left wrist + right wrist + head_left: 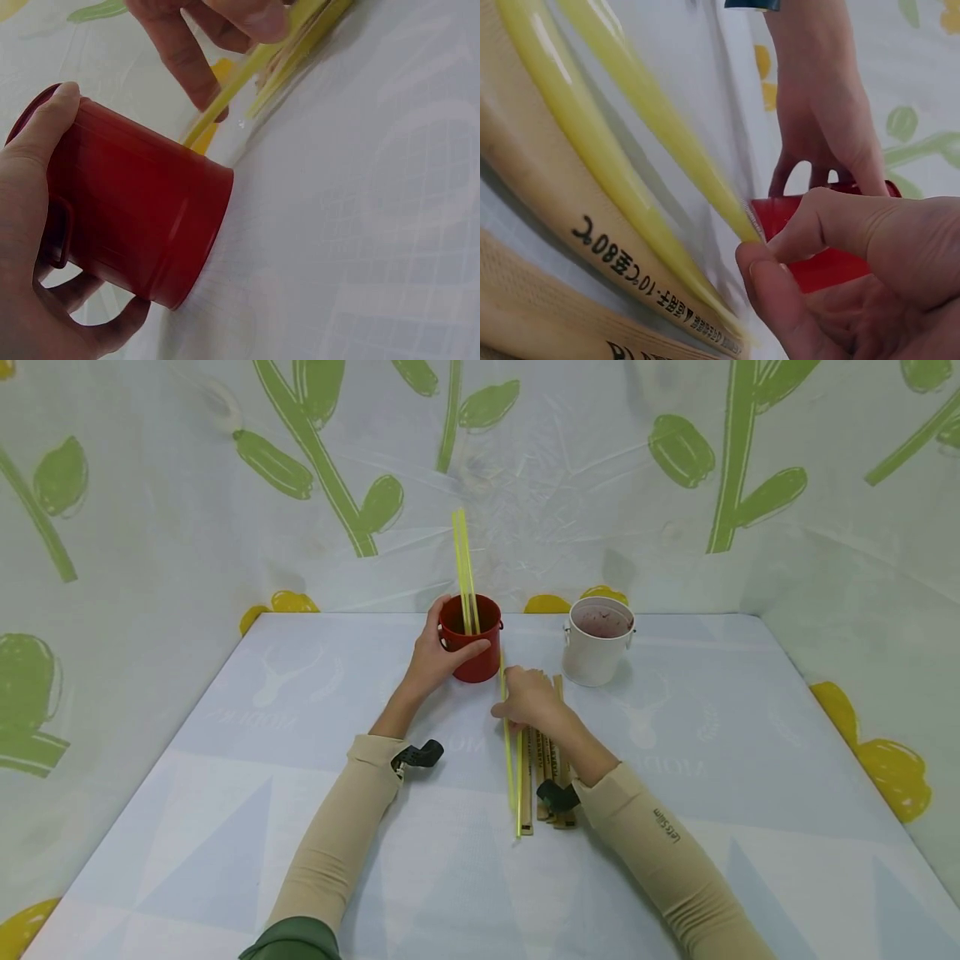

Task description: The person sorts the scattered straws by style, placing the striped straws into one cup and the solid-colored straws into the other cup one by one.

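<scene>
My left hand (442, 647) grips a small red bucket (480, 662) at its side, thumb across the front, and the bucket stands upright on the table. Several yellow straws (462, 556) stick up out of it. Just right of the bucket, my right hand (528, 697) pinches one yellow straw (667, 135) between thumb and forefinger. Another yellow straw (519, 793) lies beside the printed, brown paper-wrapped straws (527, 810), partly under my right hand and wrist. In the left wrist view the pinched straw (236, 82) passes behind the red bucket, which hides its end.
A white bucket (592, 656) with reddish marks inside stands at the back right, beyond my right hand. The pale patterned table (240, 760) meets a leaf-printed curtain (555, 527) along its back edge. A black wrist camera (420, 754) juts from the left sleeve.
</scene>
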{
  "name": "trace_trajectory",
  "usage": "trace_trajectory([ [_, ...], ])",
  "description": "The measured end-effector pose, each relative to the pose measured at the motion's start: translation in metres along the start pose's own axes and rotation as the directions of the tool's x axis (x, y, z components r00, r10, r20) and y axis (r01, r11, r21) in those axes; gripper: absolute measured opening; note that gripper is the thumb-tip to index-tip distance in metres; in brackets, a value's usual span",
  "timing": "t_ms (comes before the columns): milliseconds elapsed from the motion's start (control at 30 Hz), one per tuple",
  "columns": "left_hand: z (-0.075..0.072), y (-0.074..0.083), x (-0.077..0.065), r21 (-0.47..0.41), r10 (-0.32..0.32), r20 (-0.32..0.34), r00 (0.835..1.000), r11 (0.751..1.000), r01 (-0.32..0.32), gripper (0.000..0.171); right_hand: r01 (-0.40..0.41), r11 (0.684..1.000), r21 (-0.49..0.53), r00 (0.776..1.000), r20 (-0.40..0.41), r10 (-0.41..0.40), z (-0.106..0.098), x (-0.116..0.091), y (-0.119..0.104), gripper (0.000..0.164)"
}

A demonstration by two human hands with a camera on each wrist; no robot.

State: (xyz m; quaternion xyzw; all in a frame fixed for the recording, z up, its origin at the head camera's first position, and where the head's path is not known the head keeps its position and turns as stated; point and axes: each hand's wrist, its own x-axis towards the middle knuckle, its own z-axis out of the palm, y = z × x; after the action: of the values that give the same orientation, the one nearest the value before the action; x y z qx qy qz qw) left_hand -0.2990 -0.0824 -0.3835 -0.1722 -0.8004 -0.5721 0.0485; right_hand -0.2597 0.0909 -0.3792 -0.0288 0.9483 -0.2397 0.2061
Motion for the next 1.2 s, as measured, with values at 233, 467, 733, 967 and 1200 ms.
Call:
trace_trajectory([
  [233, 0.0, 0.0, 0.0, 0.007, -0.005, -0.002, 1.0, 1.0, 0.005, 0.082, 0.018, 0.992, 0.127, 0.999, 0.035, -0.023, -0.008, 0.003, 0.005, 0.074],
  [467, 0.0, -0.001, 0.0, 0.01, 0.01, 0.001, 1.0, 1.0, -0.01, 0.082, 0.114, 0.961, 0.251, 0.993, 0.009, -0.12, -0.016, -0.001, 0.01, 0.071],
  [733, 0.0, 0.0, 0.0, 0.012, 0.011, 0.001, 1.0, 1.0, -0.011, 0.082, 0.147, 0.929, 0.339, 0.988, -0.01, -0.153, -0.019, -0.001, 0.011, 0.07],
  [967, 0.0, 0.0, 0.0, 0.012, 0.014, -0.002, 1.0, 1.0, -0.013, 0.082, 0.133, 0.904, 0.407, 0.99, -0.006, -0.142, -0.02, 0.001, 0.014, 0.07],
  [1200, 0.0, 0.0, 0.001, 0.01, 0.009, -0.002, 1.0, 1.0, -0.009, 0.081, 0.117, 0.887, 0.447, 0.992, -0.019, -0.122, -0.023, 0.001, 0.016, 0.067],
])
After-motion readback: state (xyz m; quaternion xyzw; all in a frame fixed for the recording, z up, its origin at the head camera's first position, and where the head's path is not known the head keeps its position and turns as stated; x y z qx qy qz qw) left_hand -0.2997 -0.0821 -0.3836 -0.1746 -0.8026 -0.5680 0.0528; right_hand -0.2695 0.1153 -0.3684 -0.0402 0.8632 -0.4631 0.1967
